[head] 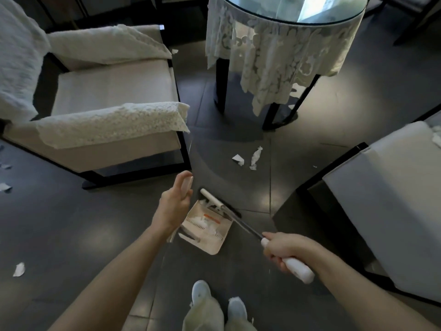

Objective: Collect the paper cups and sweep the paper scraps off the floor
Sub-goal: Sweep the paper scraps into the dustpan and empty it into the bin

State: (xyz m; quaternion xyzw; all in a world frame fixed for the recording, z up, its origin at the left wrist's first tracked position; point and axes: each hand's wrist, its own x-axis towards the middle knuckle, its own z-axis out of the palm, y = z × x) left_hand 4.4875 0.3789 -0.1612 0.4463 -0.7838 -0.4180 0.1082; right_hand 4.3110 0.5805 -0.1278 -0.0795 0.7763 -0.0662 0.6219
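Observation:
My left hand [175, 203] grips the pale upright handle [187, 182] of a white dustpan [210, 237] that rests on the dark tiled floor and holds white paper scraps. My right hand [285, 249] grips the white handle [298, 267] of a broom whose dark shaft runs up-left to its white head [213, 199] at the pan's far edge. Beyond the pan lie a folded paper scrap [238, 159] and a twisted one [255, 157]. More scraps lie at the left: one near the bottom [19, 269] and one by the edge [4, 187]. No paper cup is visible.
A cream armchair [107, 96] with lace covers stands to the left. A round glass table [286, 32] with a lace cloth stands ahead. A grey seat [386, 199] fills the right. My two shoes [214, 299] are at the bottom.

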